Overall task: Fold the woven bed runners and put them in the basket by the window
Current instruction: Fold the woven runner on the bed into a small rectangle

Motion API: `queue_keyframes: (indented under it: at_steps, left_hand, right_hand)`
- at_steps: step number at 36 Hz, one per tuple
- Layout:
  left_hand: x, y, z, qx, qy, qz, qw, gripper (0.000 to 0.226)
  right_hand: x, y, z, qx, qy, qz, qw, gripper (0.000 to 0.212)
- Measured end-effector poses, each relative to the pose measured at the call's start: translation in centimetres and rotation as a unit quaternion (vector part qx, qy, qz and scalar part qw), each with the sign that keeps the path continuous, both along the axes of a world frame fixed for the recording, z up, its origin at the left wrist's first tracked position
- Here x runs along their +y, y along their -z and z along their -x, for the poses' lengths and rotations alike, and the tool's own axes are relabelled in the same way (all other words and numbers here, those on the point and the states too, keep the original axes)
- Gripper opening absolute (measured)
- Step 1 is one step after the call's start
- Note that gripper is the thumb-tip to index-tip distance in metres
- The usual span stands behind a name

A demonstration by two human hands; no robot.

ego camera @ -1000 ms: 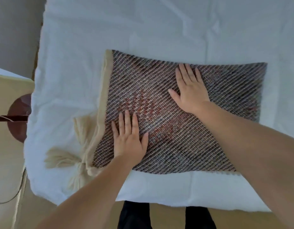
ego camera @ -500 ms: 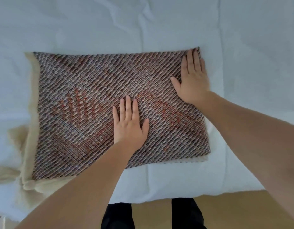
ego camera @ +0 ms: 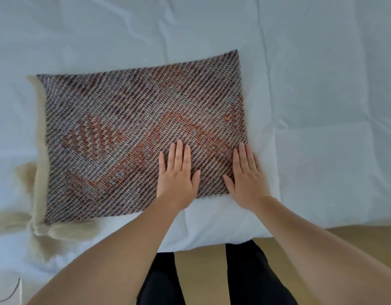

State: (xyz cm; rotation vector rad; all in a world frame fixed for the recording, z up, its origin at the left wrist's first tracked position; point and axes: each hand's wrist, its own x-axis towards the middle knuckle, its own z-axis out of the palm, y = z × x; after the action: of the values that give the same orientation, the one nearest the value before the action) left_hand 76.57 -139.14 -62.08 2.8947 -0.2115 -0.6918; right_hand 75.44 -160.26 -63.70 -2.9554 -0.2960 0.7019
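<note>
A folded woven bed runner (ego camera: 133,133), brown and grey with an orange pattern, lies flat on the white bed. Cream fringe (ego camera: 64,232) sticks out along its left edge and near-left corner. My left hand (ego camera: 178,175) presses flat on the runner's near right part, fingers apart. Over the near-right corner rests my right hand (ego camera: 247,179), also flat, partly on the runner and partly on the sheet. Neither hand grips anything. No basket is in view.
The white bed (ego camera: 322,106) fills most of the view, and its near edge runs along the bottom right. Beyond the edge is a tan floor (ego camera: 289,236). My dark trouser legs (ego camera: 245,274) stand against the bed. A thin cable (ego camera: 14,291) shows at the bottom left.
My right hand slid from the runner's far right edge down to its near-right corner. My left hand stayed pressed on the runner near its front edge. The view shifted right.
</note>
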Motion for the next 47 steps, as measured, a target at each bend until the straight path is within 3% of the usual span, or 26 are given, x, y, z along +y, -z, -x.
queue_keyframes:
  at_steps: [6, 10, 14, 19, 23, 27, 31, 35, 39, 41, 45, 47]
  left_hand:
    - [-2.7, -0.2, 2.4, 0.033, 0.056, 0.005, 0.998, 0.063]
    - [-3.7, -0.4, 3.2, 0.041, 0.098, 0.026, 0.994, 0.061]
    - [-4.5, -0.9, 3.4, 0.053, 0.102, 0.031, 0.993, 0.059]
    - [-4.8, -2.1, 2.6, 0.079, 0.074, 0.056, 0.993, 0.059]
    - [-4.4, -3.6, 1.8, 0.106, 0.04, 0.11, 0.987, 0.062]
    - [-3.5, -6.0, 0.5, 0.138, -0.03, 0.154, 0.978, 0.063]
    - [-2.6, -9.2, -0.1, 0.148, -0.155, 0.228, 0.95, 0.07]
    - [-1.9, -11.4, -0.4, 0.136, -0.275, 0.307, 0.901, 0.074]
    - [1.0, -14.4, -0.5, 0.108, -0.335, 0.366, 0.861, 0.061]
    - [3.0, -15.3, -0.4, 0.104, -0.354, 0.384, 0.846, 0.068]
    - [7.5, -16.3, 0.0, 0.092, -0.375, 0.366, 0.847, 0.073]
    - [9.8, -16.2, 0.4, 0.084, -0.379, 0.344, 0.855, 0.069]
  right_hand:
    - [-1.4, -0.7, 0.9, 0.029, 0.034, -0.087, 0.995, 0.077]
    - [-1.4, -2.4, -3.6, 0.019, 0.155, -0.223, 0.962, 0.064]
    - [-0.8, -4.5, -9.8, -0.004, 0.242, -0.268, 0.933, 0.048]
    - [-0.4, -5.4, -16.4, 0.087, 0.357, -0.313, 0.876, 0.06]
    - [0.1, -7.1, -18.9, 0.185, 0.386, -0.364, 0.827, 0.027]
    - [2.2, -10.3, -19.4, 0.206, 0.344, -0.368, 0.839, 0.009]
    - [5.5, -14.0, -18.9, 0.215, 0.29, -0.379, 0.852, 0.014]
    - [8.9, -16.3, -18.1, 0.225, 0.281, -0.387, 0.849, 0.012]
    - [13.5, -18.7, -17.6, 0.228, 0.295, -0.396, 0.839, 0.02]
    - [16.0, -19.4, -17.4, 0.228, 0.306, -0.4, 0.833, 0.022]
    - [21.0, -20.5, -17.0, 0.213, 0.306, -0.393, 0.84, 0.039]
    - [23.5, -20.7, -16.7, 0.206, 0.3, -0.376, 0.852, 0.023]
